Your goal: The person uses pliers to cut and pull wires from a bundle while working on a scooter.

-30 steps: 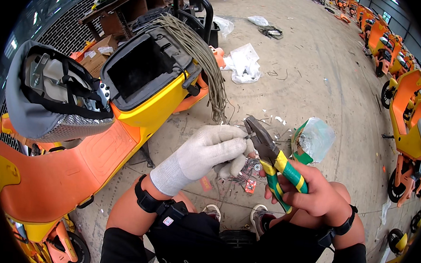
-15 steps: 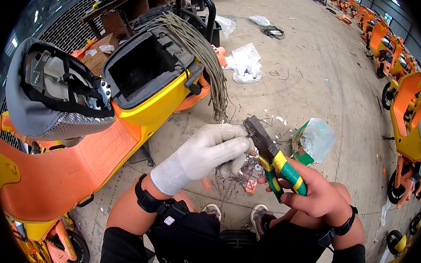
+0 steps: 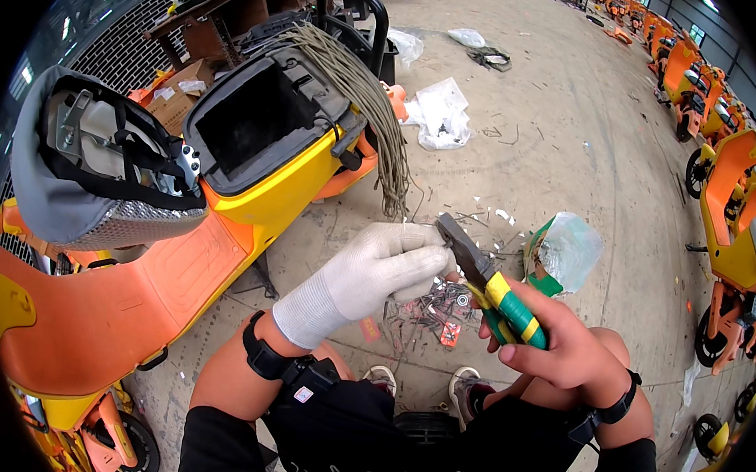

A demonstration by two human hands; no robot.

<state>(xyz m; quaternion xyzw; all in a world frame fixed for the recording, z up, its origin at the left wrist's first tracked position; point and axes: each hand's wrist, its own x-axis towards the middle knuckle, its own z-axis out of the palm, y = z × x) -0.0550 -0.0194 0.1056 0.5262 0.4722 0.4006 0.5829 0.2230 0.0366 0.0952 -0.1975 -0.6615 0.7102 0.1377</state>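
My left hand (image 3: 374,272) wears a white knit glove and is closed, its fingertips pinched on something small that I cannot make out, right at the jaws of the pliers. My bare right hand (image 3: 562,344) grips the pliers (image 3: 489,282), which have green and yellow handles and dark jaws pointing up and left toward the glove. Just above both hands hangs a thick bundle of grey wires (image 3: 375,110), draped over the open rear box of a yellow and orange scooter (image 3: 225,192).
Small metal scraps and red bits (image 3: 432,313) litter the concrete between my feet. A green tub wrapped in clear plastic (image 3: 560,254) stands to the right. A raised grey seat (image 3: 96,167) is at left. White plastic bags (image 3: 442,114) lie further off; orange scooters (image 3: 737,232) line the right.
Hands and pliers have hardly moved; the pliers' jaws stay against the gloved fingertips, with only a slight shift.
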